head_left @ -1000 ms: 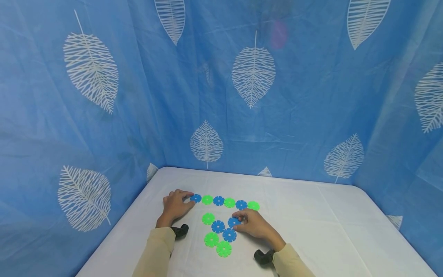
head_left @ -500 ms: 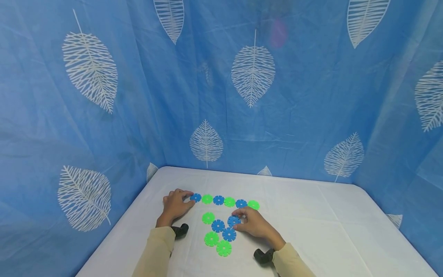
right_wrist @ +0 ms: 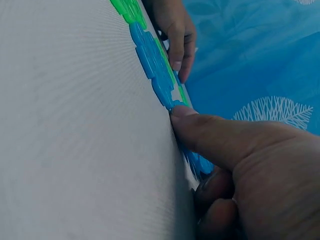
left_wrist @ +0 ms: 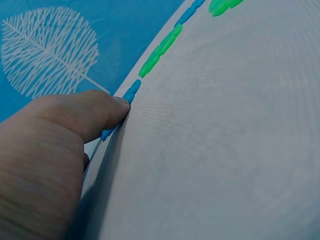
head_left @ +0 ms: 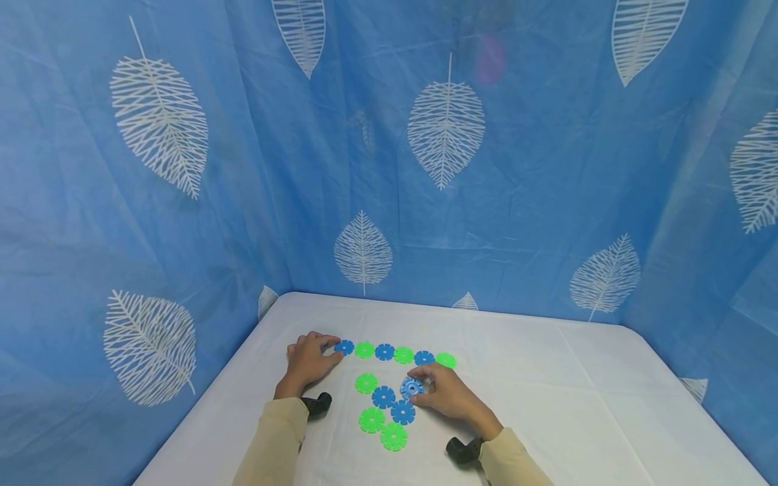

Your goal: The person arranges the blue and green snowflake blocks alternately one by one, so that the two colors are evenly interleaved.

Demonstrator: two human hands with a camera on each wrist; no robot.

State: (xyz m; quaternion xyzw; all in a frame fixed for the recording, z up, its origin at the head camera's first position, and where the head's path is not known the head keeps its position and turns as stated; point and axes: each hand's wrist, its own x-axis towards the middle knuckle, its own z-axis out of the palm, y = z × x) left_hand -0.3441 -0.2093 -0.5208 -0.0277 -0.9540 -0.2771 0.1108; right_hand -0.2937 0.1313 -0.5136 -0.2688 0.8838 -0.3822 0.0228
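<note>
My left hand [head_left: 308, 362] holds the edges of a blue snowflake disc [head_left: 344, 347] between thumb and fingers, at the left end of a row of alternating blue and green discs. In the left wrist view its thumb covers part of that blue disc [left_wrist: 133, 90]. With thumb and fingertips, my right hand [head_left: 448, 391] pinches another blue snowflake disc [head_left: 411, 388] just in front of the row. Its face looks pale and shiny. Close beside it lie two flat blue discs [head_left: 402, 412]. The right wrist view shows the right thumb [right_wrist: 200, 127] against the blue disc's rim.
Green snowflake discs lie at the cluster's left [head_left: 366, 383] and front [head_left: 394, 437]. The row ends at a green disc [head_left: 446, 360] on the right. Under everything is a white-covered table [head_left: 565, 398], with a blue leaf-patterned curtain [head_left: 516, 236] behind it.
The blue disc in my right hand now catches light and looks paler, as if slightly tilted. Both hands stay in nearly the same places, and the other discs have not moved.
</note>
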